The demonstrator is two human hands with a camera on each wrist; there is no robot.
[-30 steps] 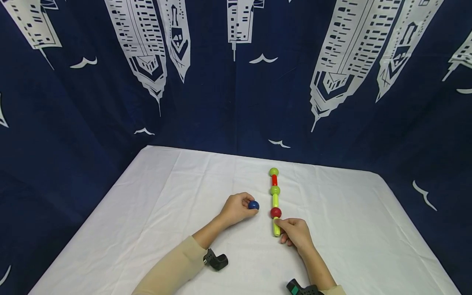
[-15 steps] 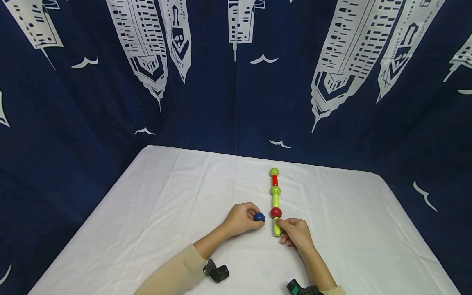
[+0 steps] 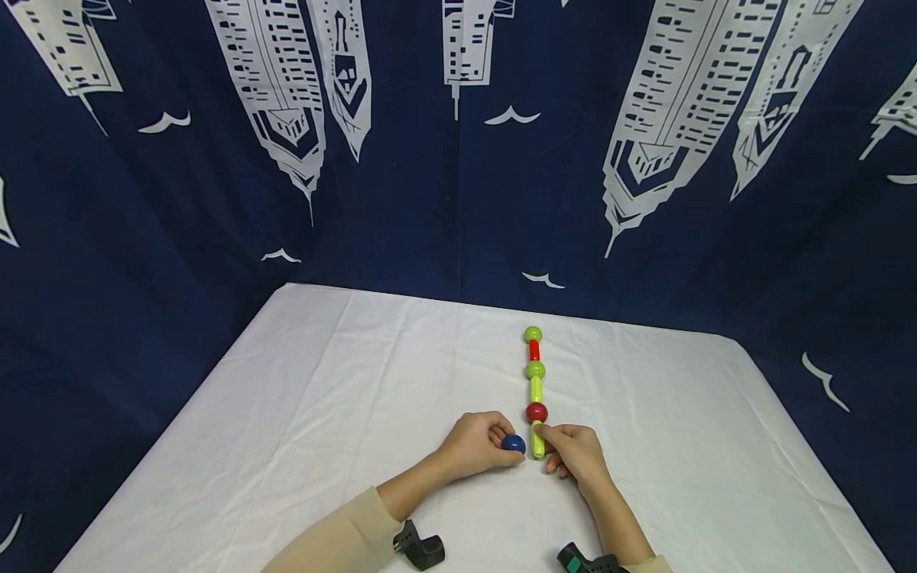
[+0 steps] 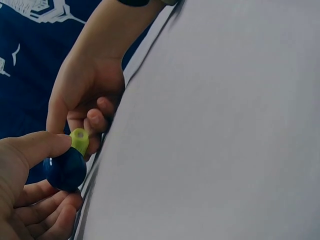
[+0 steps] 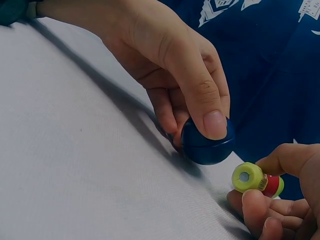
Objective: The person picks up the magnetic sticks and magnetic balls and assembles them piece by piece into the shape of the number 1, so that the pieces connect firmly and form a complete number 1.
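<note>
Between the thumb and fingers of my left hand (image 3: 478, 446) is a blue ball (image 3: 513, 443). It is just left of the near end of a straight chain of balls and rods. My right hand (image 3: 577, 458) pinches the chain's nearest yellow-green rod (image 3: 538, 442). Beyond that rod come a red ball (image 3: 536, 411), another yellow-green rod (image 3: 536, 389), a green ball (image 3: 535, 369), a red rod (image 3: 533, 350) and a far green ball (image 3: 533, 334). A round grey spot shows in the held rod's end face (image 5: 244, 177) in the right wrist view. The blue ball (image 5: 209, 142) looks apart from it there.
A white cloth covers the table (image 3: 680, 430). Behind it hangs a dark blue curtain (image 3: 401, 199) printed with white buildings and birds. Black wrist devices (image 3: 419, 549) sit on both forearms, low in the head view.
My left hand has carried the blue ball right and nearer to me, from beside the red ball to beside the held rod's near end. The right hand and chain have stayed put.
</note>
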